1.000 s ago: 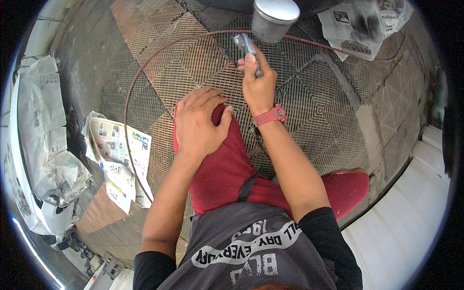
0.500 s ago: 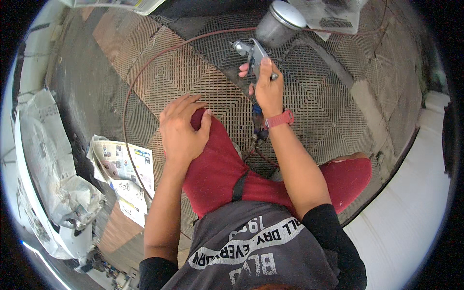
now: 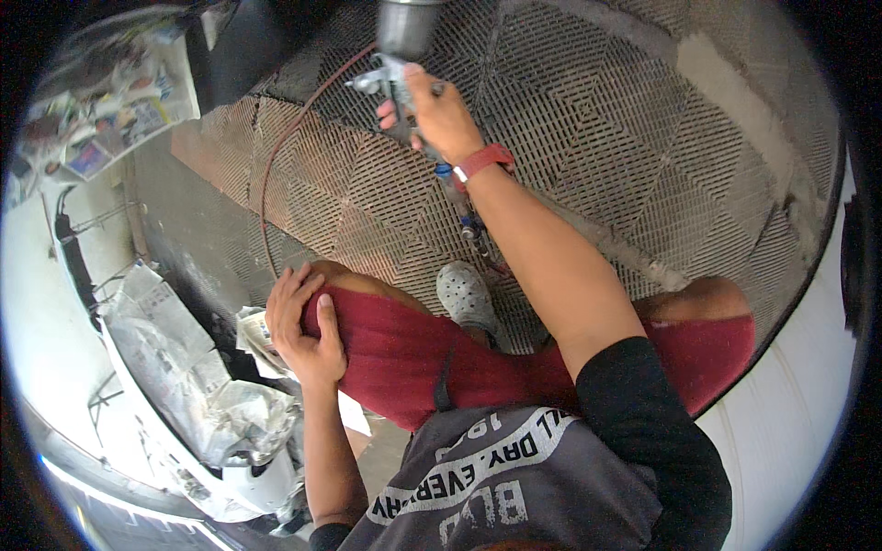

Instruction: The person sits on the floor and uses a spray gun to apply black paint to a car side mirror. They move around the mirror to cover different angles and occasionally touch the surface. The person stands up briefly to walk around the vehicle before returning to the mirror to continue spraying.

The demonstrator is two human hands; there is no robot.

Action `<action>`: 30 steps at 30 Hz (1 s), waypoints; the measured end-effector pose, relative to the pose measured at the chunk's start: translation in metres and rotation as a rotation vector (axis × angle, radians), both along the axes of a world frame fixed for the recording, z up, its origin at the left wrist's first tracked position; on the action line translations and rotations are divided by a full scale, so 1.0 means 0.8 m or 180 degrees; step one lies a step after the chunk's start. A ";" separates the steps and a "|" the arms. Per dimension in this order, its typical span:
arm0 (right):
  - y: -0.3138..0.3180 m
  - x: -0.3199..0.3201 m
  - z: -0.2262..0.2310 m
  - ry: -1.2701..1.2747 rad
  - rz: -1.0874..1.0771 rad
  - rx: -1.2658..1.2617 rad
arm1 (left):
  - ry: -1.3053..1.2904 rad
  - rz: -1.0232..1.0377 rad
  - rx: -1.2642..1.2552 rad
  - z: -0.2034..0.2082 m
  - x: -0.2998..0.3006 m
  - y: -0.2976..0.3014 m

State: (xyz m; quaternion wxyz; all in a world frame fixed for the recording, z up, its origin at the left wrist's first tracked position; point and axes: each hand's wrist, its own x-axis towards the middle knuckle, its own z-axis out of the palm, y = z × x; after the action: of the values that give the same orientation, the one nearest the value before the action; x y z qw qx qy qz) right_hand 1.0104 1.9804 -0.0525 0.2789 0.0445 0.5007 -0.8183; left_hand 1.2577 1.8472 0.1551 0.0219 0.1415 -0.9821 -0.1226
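My right hand is wrapped round the handle of a metal paint spray gun, thumb at the back and fingers curled in front. Its nozzle points left. A grey metal cup sits on top, partly cut off by the upper edge of the view. Below the grip hang a blue fitting and a hose coupling. My left hand lies on my knee in red shorts, fingers stretched over it, holding nothing.
A reddish air hose curves over the slatted floor mat. Newspaper masking covers a panel at upper left. Left of me stands a white body part with paper sheeting. A white surface runs along the right.
The spray gun in my right hand has moved left and farther away. My knees have spread and a clog shows between them. The view has shifted, bringing in newspaper at upper left.
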 end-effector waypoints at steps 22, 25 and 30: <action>0.052 -0.069 -0.015 0.0237 -0.0769 -0.0201 | 0.0022 0.0071 -0.0197 -0.003 0.033 0.001; 0.014 -0.039 -0.021 0.0189 -0.0548 -0.0447 | 0.0019 0.0050 -0.0172 -0.004 0.031 0.001; -0.023 0.005 -0.016 -0.0005 -0.0197 -0.0684 | 0.0018 0.0061 -0.0164 -0.005 0.032 -0.002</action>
State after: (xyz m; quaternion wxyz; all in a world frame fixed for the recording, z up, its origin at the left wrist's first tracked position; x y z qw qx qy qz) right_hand 1.0141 1.9621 -0.0652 0.2571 0.0305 0.4083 -0.8754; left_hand 1.2830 1.8459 0.1511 0.0295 0.1499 -0.9834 -0.0975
